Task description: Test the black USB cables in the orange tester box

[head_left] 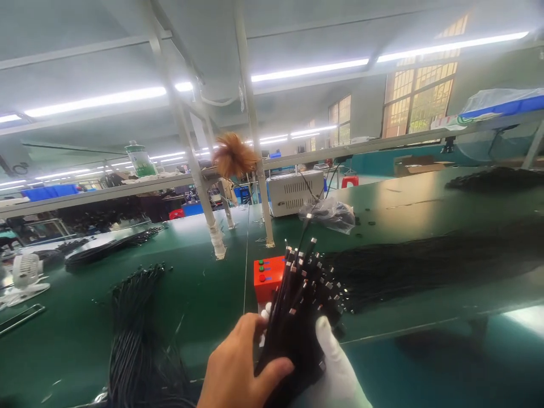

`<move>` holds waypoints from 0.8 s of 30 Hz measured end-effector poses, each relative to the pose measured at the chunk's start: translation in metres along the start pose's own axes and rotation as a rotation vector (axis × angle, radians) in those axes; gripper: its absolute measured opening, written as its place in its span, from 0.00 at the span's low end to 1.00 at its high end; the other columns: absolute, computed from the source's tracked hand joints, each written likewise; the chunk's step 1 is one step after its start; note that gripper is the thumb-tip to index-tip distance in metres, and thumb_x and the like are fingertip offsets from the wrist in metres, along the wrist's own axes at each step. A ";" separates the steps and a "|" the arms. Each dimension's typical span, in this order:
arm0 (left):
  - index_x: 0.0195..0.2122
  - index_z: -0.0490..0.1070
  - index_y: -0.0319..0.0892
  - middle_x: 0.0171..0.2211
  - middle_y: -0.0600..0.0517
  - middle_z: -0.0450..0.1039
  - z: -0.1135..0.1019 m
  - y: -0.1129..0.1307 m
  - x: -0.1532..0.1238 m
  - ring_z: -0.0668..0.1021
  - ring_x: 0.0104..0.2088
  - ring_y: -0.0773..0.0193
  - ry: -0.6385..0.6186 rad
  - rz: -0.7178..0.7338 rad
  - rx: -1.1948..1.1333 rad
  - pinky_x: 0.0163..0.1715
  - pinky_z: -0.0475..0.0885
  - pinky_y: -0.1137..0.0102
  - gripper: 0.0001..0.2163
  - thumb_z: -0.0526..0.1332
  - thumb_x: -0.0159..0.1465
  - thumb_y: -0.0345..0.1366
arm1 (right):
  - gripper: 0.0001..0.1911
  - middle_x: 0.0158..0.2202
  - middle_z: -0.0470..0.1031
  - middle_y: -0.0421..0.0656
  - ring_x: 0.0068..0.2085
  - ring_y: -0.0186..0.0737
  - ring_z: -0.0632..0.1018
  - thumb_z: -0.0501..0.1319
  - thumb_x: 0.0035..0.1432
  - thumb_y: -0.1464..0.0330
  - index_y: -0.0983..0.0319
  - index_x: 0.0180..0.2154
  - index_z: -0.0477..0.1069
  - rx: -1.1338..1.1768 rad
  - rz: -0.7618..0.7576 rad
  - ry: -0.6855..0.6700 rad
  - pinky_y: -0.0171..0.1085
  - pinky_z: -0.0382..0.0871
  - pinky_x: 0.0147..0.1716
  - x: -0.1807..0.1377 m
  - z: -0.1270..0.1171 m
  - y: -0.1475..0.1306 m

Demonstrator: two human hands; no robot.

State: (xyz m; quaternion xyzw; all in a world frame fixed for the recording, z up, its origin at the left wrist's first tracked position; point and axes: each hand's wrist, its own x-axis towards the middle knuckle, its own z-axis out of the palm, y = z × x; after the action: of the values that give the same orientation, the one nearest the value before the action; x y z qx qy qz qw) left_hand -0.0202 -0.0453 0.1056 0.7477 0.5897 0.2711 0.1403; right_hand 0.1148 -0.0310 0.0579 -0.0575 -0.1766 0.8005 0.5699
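A thick bundle of black cables with silver metal connectors at their ends stands upright between my hands. My bare left hand wraps around its left side, thumb across the front. On the right side, my right hand in a white glove grips the bundle with its thumb up; its other fingers are mostly hidden behind the cables. White fingertips show at the left of the bundle, near my left fingers. Just behind the bundle sits a red box with green and red buttons.
Another bundle of black cables lies on the green table at left. A long spread of black cables covers the right side. Metal posts, a grey vented machine and a plastic bag stand behind. A white fan is far left.
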 end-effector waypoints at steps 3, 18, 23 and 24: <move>0.40 0.69 0.42 0.38 0.46 0.74 -0.002 -0.002 0.001 0.75 0.40 0.50 0.090 0.055 -0.121 0.40 0.68 0.61 0.19 0.65 0.53 0.49 | 0.31 0.47 0.78 0.49 0.50 0.50 0.76 0.61 0.50 0.47 0.62 0.46 0.75 0.028 -0.019 0.007 0.48 0.62 0.56 0.002 -0.001 0.004; 0.28 0.70 0.43 0.27 0.55 0.74 -0.014 0.038 0.044 0.75 0.29 0.62 0.005 0.034 -0.347 0.30 0.68 0.70 0.03 0.60 0.59 0.31 | 0.33 0.52 0.74 0.49 0.52 0.58 0.74 0.70 0.37 0.56 0.58 0.48 0.73 -0.015 -0.135 -0.073 0.54 0.63 0.54 0.013 0.004 0.007; 0.35 0.73 0.45 0.28 0.54 0.75 -0.019 0.039 0.045 0.76 0.25 0.62 0.017 0.066 -0.238 0.27 0.68 0.69 0.06 0.59 0.62 0.39 | 0.23 0.43 0.79 0.50 0.45 0.53 0.77 0.68 0.44 0.60 0.63 0.44 0.76 -0.050 -0.099 -0.031 0.51 0.64 0.53 0.011 0.013 -0.003; 0.39 0.72 0.46 0.31 0.54 0.76 -0.018 0.037 0.038 0.76 0.26 0.62 0.068 0.082 -0.212 0.29 0.69 0.68 0.07 0.58 0.62 0.39 | 0.22 0.42 0.79 0.50 0.46 0.52 0.77 0.67 0.46 0.60 0.64 0.43 0.76 -0.042 -0.074 0.001 0.51 0.63 0.54 0.010 0.013 -0.004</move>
State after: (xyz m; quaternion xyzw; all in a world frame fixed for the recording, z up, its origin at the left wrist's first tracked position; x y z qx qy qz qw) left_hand 0.0054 -0.0211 0.1489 0.7427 0.5310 0.3625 0.1871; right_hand 0.1106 -0.0236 0.0727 -0.0633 -0.1948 0.7751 0.5978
